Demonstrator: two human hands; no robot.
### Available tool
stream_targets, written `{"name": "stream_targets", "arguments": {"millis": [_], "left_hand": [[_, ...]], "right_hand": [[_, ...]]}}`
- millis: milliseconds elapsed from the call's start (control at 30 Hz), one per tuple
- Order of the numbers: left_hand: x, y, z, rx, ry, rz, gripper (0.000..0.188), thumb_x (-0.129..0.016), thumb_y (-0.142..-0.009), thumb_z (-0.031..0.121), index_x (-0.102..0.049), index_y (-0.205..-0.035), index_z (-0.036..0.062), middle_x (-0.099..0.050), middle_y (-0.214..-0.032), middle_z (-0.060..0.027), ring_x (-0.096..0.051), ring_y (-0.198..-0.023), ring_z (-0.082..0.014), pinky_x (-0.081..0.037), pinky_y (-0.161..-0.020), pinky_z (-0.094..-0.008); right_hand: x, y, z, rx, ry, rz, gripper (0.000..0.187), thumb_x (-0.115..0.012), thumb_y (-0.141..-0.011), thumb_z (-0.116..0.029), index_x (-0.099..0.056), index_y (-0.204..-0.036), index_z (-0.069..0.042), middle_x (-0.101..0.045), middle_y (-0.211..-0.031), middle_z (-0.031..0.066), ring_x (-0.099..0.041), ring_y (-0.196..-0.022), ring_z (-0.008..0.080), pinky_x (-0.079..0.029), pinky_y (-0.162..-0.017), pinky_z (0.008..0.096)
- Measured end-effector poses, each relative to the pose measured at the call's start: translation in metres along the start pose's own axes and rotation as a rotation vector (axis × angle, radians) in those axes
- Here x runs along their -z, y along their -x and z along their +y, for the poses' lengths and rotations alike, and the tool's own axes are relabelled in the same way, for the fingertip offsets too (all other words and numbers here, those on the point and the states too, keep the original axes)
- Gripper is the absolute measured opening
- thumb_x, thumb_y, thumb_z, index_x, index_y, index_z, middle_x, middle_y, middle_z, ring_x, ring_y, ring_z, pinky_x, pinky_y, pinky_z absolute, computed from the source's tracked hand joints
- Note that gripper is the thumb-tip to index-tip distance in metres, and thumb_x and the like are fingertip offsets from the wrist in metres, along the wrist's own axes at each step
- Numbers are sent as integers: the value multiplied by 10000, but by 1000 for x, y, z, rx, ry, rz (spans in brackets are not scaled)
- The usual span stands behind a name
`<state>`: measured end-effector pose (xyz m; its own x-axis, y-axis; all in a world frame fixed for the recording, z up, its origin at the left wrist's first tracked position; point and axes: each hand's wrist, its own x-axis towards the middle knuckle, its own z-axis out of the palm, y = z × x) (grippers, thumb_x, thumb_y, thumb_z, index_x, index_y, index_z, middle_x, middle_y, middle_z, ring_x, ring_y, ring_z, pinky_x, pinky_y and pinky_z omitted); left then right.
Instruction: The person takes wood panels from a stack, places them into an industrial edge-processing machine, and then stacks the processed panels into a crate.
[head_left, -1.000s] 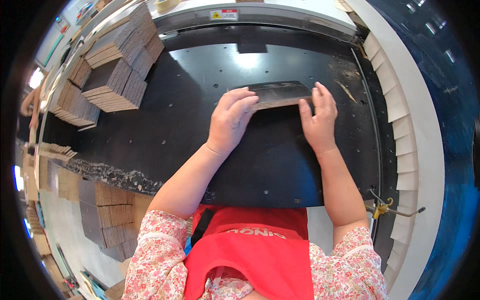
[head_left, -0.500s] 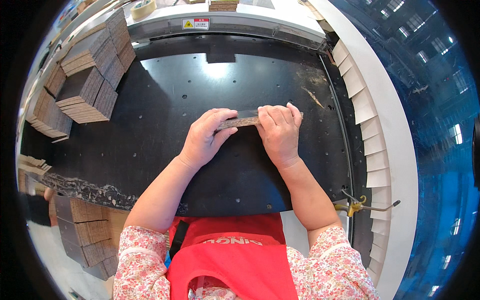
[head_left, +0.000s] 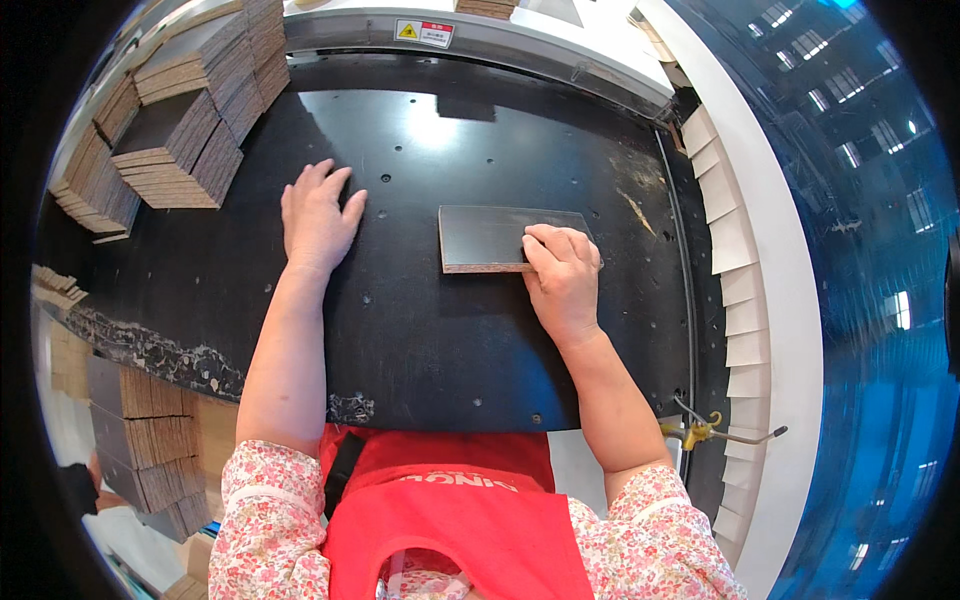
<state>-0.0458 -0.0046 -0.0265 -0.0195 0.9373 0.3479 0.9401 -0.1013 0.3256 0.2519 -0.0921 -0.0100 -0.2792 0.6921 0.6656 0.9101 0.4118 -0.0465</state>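
A dark grey rectangular board (head_left: 485, 232) with a raw chipboard edge is gripped at its right end by my right hand (head_left: 562, 265), fingers on top. It lies on or just above the black perforated table (head_left: 420, 340); I cannot tell which. Off to the left, my left hand (head_left: 318, 220) holds nothing, its fingers apart over the table. Nearest to that hand, at the far left, stand stacks of the same chipboard pieces (head_left: 170, 155).
More chipboard pieces (head_left: 150, 430) are piled below the table's left edge. A yellow air nozzle (head_left: 703, 430) sits at the near right corner. Overlapping white flaps (head_left: 745, 320) line the right side. Along the back runs a white machine beam (head_left: 540, 40) with a warning label.
My left hand has let go of the board and moved left toward the stacks. The board, tilted edge-on between both hands before, now shows its broad face, held by my right hand alone.
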Motion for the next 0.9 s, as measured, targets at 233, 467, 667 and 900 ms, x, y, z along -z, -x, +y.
{"name": "stream_targets", "arguments": {"millis": [233,467,667,900], "left_hand": [[-1,-1,-1,-28,32,-9,426,-652,-912,334,-643,-1276,111,-525,-1431,-107,-402,-1400,-288,-258,-1180,-482],[2,-1,1,-25,38,-13,420,-664,-903,326,-651,-1261,107,-531,-1422,-107,-418,-1385,-287,-270,-1173,-465],[0,-1,0,-36,32,4,412,-674,-896,314,-656,-1248,102,-543,-1409,-103,-441,-1361,-288,-302,-1153,-439],[2,0,2,-43,50,25,395,-685,-887,303,-672,-1226,101,-557,-1393,-109,-459,-1339,-297,-323,-1136,-432]], "right_hand": [[-1,2,3,-19,-33,-32,280,-741,-688,-47,-708,-959,-107,-657,-1098,-28,-577,-1059,203,-429,-916,378],[0,3,4,-27,-50,-52,289,-746,-685,-50,-709,-966,-108,-657,-1117,-25,-576,-1070,203,-427,-923,381],[0,4,5,-29,-57,-54,279,-749,-693,-54,-708,-964,-106,-658,-1117,-24,-576,-1069,205,-427,-922,381],[1,3,5,-30,-67,-47,268,-750,-695,-54,-710,-956,-101,-660,-1113,-21,-579,-1065,204,-426,-924,377]]}}
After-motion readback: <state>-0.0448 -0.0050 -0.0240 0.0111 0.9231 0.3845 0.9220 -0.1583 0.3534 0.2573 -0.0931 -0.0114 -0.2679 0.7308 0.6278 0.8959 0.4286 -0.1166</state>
